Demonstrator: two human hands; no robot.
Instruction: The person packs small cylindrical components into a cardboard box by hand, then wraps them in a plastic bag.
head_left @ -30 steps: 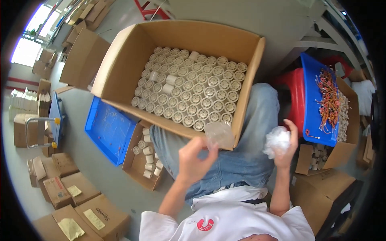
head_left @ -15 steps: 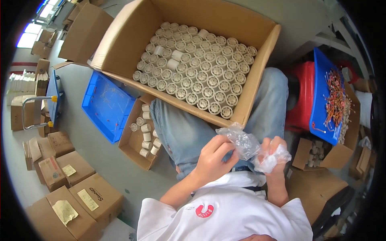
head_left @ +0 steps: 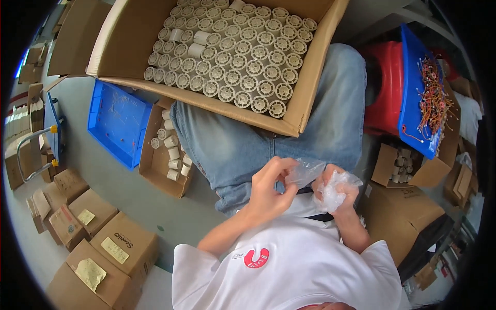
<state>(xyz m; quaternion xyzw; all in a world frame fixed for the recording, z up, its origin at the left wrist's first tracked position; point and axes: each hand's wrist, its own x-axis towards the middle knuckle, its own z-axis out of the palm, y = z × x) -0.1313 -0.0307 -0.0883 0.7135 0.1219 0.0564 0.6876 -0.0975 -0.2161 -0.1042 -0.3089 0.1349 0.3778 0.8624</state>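
Note:
A crumpled clear plastic bag (head_left: 306, 173) is stretched between my two hands, above my lap. My left hand (head_left: 271, 188) pinches one end of it between thumb and fingers. Bunched in the fist of my right hand (head_left: 337, 192) is the rest of the plastic, bulging out whitish past the fingers. Whether anything is inside the bunched part cannot be made out. Just beyond my hands, a large open cardboard box (head_left: 206, 106) rests against my legs. Rows of white cylindrical parts (head_left: 243, 62) with slotted round ends fill it, mostly standing, several lying on top.
Left of my legs are a smaller carton (head_left: 155, 173) of loose white cylinders and a blue tray (head_left: 116, 126). Stacked cartons (head_left: 121, 243) stand at lower left. On the right, a blue tray (head_left: 413, 108) of wired parts leans by a red stool (head_left: 385, 82), above a small carton (head_left: 387, 165).
The view has shifted, so the large box sits higher and further left. My hands have drawn the plastic into a thinner stretch between them.

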